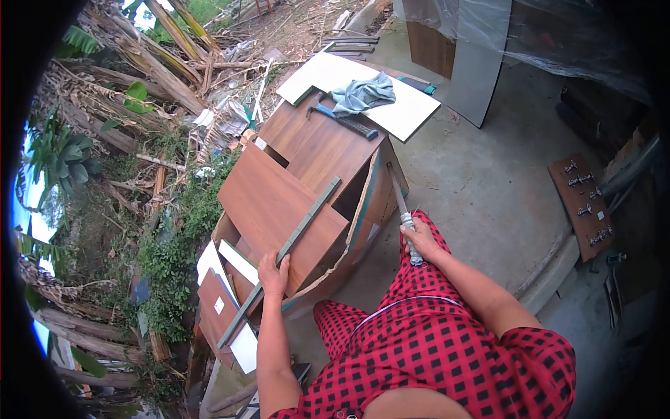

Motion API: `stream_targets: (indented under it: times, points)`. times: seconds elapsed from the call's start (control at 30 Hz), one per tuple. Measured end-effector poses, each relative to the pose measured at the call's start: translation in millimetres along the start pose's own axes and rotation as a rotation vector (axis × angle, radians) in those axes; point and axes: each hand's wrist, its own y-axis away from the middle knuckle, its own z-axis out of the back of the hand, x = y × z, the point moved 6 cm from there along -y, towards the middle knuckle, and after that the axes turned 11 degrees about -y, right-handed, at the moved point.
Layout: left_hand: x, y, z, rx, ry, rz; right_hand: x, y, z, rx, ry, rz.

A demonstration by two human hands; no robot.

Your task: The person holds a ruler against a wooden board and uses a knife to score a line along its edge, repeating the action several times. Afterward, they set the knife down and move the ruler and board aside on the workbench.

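My left hand (273, 274) is closed around a long, narrow greenish strip (307, 222), which lies slantwise over a brown wooden board (272, 202). The board rests across a large open cardboard box (370, 209). To the right of the box, my right hand (421, 239) grips the wrapped handle of a long-bladed knife (400, 192), its blade pointing up and away from me along the box's side. A hammer (342, 120) with a blue and black handle lies on another brown board (314, 150) at the box's far end.
A blue-grey cloth (363, 94) lies on a white board (412, 112) beyond the hammer. Metal fittings sit on a brown panel (583, 202) at the right. Tall panels (478, 63) stand at the back, partly under plastic sheeting. Plants and dry trunks border the left.
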Motion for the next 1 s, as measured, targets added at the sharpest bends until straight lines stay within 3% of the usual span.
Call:
stream_targets:
  times: [0.4, 0.6, 0.67, 1.0]
  points:
    - [5, 1, -10, -0.039, -0.052, -0.02, 0, 0, 2, 0.006, -0.015, 0.011]
    - [-2, 3, 5, -0.085, 0.121, 0.031, 0, 1, 0, 0.012, -0.002, 0.004]
    - [-12, 10, 32, -0.387, 0.125, 0.039, -2, 1, 0, 0.027, 0.001, 0.01]
    - [-5, 84, 63, -0.478, 0.417, 0.301, 1, 12, -7, 0.036, -0.012, 0.004]
